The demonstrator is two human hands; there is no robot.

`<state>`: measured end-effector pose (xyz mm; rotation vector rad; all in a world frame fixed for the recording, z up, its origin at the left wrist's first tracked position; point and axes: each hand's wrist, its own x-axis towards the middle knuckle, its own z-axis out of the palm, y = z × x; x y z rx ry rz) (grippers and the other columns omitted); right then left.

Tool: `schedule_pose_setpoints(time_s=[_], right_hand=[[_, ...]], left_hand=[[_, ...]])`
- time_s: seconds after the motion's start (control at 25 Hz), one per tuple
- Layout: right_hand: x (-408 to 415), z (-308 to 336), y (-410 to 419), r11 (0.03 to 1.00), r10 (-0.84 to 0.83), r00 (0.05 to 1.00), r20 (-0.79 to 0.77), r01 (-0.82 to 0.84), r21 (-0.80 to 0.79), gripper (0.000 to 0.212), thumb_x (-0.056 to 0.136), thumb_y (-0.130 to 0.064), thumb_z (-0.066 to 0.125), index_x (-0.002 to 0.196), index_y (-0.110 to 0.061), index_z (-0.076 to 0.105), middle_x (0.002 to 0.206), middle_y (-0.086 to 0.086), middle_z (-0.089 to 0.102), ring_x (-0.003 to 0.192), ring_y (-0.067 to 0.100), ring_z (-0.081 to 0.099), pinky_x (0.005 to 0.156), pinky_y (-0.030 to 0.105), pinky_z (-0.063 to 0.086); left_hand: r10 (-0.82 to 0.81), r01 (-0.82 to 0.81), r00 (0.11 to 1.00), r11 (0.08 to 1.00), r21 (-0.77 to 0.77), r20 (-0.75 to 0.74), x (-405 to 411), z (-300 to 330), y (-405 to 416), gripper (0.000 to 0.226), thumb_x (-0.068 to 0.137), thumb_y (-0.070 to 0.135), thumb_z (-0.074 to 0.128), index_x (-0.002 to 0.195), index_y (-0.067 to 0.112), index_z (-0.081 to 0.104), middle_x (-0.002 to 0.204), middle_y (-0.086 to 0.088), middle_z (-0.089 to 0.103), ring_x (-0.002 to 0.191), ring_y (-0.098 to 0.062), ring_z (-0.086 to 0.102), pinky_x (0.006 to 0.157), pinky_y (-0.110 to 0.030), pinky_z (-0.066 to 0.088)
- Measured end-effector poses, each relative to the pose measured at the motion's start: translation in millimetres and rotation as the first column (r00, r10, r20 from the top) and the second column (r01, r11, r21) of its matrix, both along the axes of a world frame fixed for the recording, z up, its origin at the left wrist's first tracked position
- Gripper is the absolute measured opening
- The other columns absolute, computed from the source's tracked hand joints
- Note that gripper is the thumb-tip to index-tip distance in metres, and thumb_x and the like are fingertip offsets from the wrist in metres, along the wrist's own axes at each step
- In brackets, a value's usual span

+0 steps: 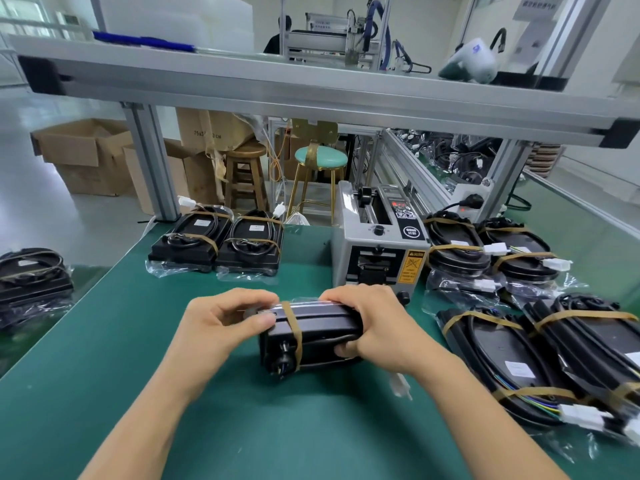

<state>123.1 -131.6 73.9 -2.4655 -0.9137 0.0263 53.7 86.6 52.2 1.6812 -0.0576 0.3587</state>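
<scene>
two hands (221,327) (377,327) grip a black unit (311,336), tape dispenser (377,244) just behind.

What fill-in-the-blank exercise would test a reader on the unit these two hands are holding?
The left hand and the right hand grip one ____ unit between them.
A ____ tape band is wrapped round that unit.
Under the unit lies a ____ mat covering the table.
Missing words: black; brown; green.
</scene>
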Motion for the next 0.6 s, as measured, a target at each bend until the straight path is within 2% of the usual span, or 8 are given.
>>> schedule_pose_setpoints(time_s=[0.12,0.24,0.32,0.36,0.44,0.52,0.6], right_hand=[[3,-5,-1,1.000,0.007,1.000,0.018,-0.007,0.009,0.059,0.058,-0.013,0.082,0.107,-0.037,0.060,0.097,-0.022,0.059,0.096,0.003,0.044,0.102,0.026,0.020],[7,-5,-1,1.000,0.024,1.000,0.006,-0.024,0.014,0.059,0.058,-0.011,0.080,0.104,-0.041,0.059,0.101,-0.018,0.061,0.098,-0.002,0.040,0.102,0.023,0.016],[9,-6,-2,0.999,0.024,1.000,-0.006,-0.023,0.029,0.059,0.058,-0.010,0.079,0.103,-0.041,0.060,0.102,-0.017,0.062,0.098,-0.002,0.039,0.101,0.023,0.017],[10,-6,-2,0.999,0.023,1.000,-0.007,-0.023,0.034,0.059,0.058,-0.010,0.079,0.103,-0.041,0.060,0.101,-0.017,0.062,0.098,0.001,0.040,0.101,0.024,0.017],[12,-6,-1,0.999,0.018,1.000,-0.004,-0.018,0.040,0.058,0.058,-0.009,0.079,0.104,-0.039,0.061,0.100,-0.018,0.061,0.100,0.006,0.042,0.105,0.028,0.017],[12,-7,1,0.999,0.011,1.000,-0.004,-0.011,0.043,0.059,0.060,-0.008,0.077,0.107,-0.038,0.061,0.102,-0.020,0.059,0.107,0.006,0.043,0.112,0.033,0.011],[8,-10,0,0.999,0.003,1.000,0.002,-0.004,0.032,0.067,0.063,-0.009,0.074,0.122,-0.038,0.056,0.120,-0.021,0.051,0.124,0.001,0.035,0.115,0.036,-0.007]], left_hand=[[0.026,-0.030,0.999,0.982,-0.186,-0.027,4,-4,4,0.015,0.070,0.013,0.067,0.079,0.019,0.078,0.082,-0.010,0.075,0.075,-0.017,0.071,0.070,-0.022,0.056],[0.055,-0.056,0.998,0.973,-0.223,-0.011,11,-8,1,0.022,0.077,-0.002,0.065,0.077,0.019,0.073,0.091,-0.006,0.074,0.071,-0.016,0.066,0.066,-0.026,0.055],[0.063,-0.057,0.998,0.983,-0.177,0.024,9,-15,-2,0.034,0.083,-0.012,0.055,0.075,0.016,0.072,0.103,-0.001,0.072,0.089,-0.015,0.066,0.081,-0.025,0.051],[0.040,-0.034,0.998,0.989,-0.142,0.040,6,-21,-3,0.031,0.086,-0.008,0.053,0.081,0.016,0.073,0.108,-0.001,0.071,0.101,-0.015,0.065,0.090,-0.027,0.047],[-0.082,0.084,0.996,0.992,-0.096,0.017,-5,-29,-7,0.023,0.083,0.017,0.064,0.103,0.024,0.071,0.114,0.001,0.069,0.113,-0.014,0.060,0.099,-0.027,0.043],[-0.110,0.110,0.994,0.994,0.014,-0.008,-11,-36,-10,0.053,0.061,0.032,0.077,0.112,0.038,0.063,0.116,0.009,0.067,0.111,-0.008,0.060,0.097,-0.017,0.043],[-0.007,0.006,1.000,0.998,0.059,0.013,-11,-40,-14,0.064,0.049,0.031,0.082,0.108,0.045,0.061,0.111,0.014,0.068,0.106,-0.004,0.062,0.093,-0.012,0.043]])
